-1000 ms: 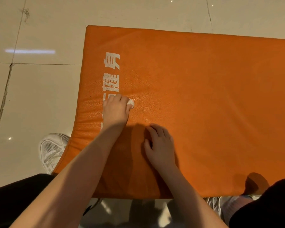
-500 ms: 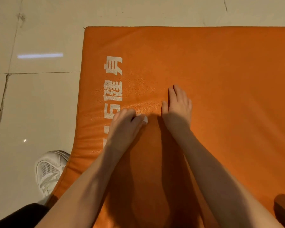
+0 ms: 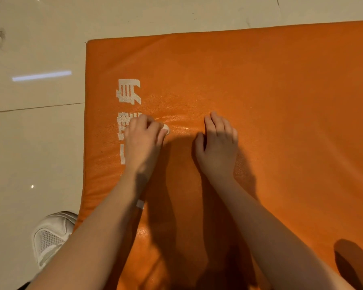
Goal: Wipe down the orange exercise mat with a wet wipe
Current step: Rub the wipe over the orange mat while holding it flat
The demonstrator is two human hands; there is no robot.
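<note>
**Head view.** The orange exercise mat (image 3: 260, 91) lay flat on a floor of pale, glossy tiles (image 3: 36, 143). Its far left corner was rounded and padded, and its cover was a fine-grained, leather-like skin. We noted a column of white printed characters (image 3: 128, 91) down the mat's left side, blocky in shape and patchy in the ink.

The left hand (image 3: 143, 141) rested on this column. Its fingers were curled down around the wet wipe (image 3: 166, 129), a small white wad pressed against the cover. A shiny damp streak (image 3: 176, 120) lay on the grain between the two hands.

The right hand (image 3: 218, 147) lay palm down on the mat, near the left hand but apart from it. Its fingers were close together and only slightly bent, and it held nothing.

**Hidden or unclear.**
- Only a rounded tip of the wet wipe showed at the left hand's inner side; the rest was covered by the fingers.
- The left hand and forearm covered the lower characters. We could not tell whether a small white fragment (image 3: 140, 204) beside the forearm belonged to the print.
- The mat's right and near edges ran out of the frame.
- A white mesh shoe (image 3: 50, 237) stood on the tiles just beside the mat's left edge, partly behind the left forearm.
- A dark rounded shadow (image 3: 352, 266) lay on the mat at lower right, and we could not make out what cast it.
</note>
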